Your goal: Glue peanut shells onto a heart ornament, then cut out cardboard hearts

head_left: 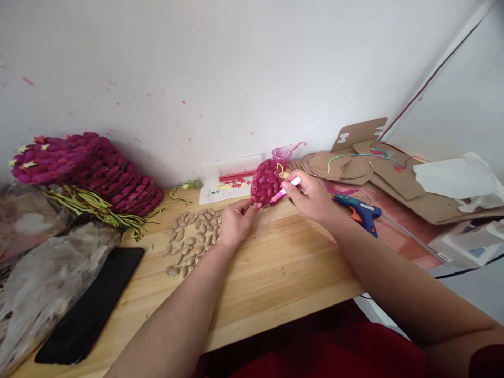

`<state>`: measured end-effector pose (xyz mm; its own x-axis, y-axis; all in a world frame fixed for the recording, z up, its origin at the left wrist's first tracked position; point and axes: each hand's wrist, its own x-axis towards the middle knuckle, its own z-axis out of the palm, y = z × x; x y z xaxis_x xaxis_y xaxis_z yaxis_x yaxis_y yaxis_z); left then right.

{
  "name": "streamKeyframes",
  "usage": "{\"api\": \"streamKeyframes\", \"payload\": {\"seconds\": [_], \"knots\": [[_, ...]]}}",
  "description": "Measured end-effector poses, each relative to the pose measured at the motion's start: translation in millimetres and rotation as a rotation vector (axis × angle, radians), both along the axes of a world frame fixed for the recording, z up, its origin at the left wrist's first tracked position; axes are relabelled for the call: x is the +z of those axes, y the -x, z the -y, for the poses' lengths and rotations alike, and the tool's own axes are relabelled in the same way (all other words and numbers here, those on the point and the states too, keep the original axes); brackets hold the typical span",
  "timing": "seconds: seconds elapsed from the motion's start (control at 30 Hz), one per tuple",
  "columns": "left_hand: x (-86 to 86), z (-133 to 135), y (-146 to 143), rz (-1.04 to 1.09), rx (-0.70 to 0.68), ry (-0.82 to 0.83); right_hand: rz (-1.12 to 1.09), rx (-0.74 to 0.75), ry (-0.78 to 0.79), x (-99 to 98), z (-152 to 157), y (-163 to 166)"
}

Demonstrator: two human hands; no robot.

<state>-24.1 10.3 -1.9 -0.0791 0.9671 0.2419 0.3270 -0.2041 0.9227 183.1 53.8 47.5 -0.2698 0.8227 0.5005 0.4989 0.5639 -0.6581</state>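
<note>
My left hand [236, 220] is closed on the lower edge of a small magenta shell-covered craft piece [265, 181] and holds it upright on the wooden table [275, 273]. My right hand [311, 197] pinches a thin pink and white tool [285, 190] with its tip against the craft piece's right side. A yellow loop [280, 168] sticks out of the top of the piece. Loose tan shells [192, 241] lie in a scatter just left of my left hand.
A stack of finished magenta pieces [90, 168] with green-yellow cords sits at the back left. A black phone [94, 304] and plastic bags [43, 283] lie front left. A blue glue gun [360, 210], cardboard cut-outs [378, 168], a sticker sheet [226, 189] and a pink cup [281, 155] stand behind.
</note>
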Motion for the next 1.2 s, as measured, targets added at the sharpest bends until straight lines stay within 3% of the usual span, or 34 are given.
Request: {"api": "streamKeyframes", "payload": {"seconds": [0.13, 0.27, 0.43, 0.6, 1.2], "knots": [[-0.6, -0.7, 0.0, -0.002, -0.008, -0.003, -0.011, 0.067, 0.002, -2.3, -1.7, 0.0], [-1.7, -0.8, 0.0, -0.011, 0.002, -0.003, 0.019, -0.023, -0.015, -3.8, -3.4, -0.8], [-0.4, -0.2, 0.0, -0.012, -0.002, -0.007, 0.009, 0.022, -0.002, -3.6, -3.1, 0.0], [-1.1, -0.9, 0.4, -0.043, 0.023, -0.009, 0.034, -0.060, 0.010, -4.2, -3.3, 0.1], [1.3, 0.6, 0.3, -0.098, 0.051, -0.005, 0.001, -0.044, 0.009, -4.2, -7.2, -1.8]]}}
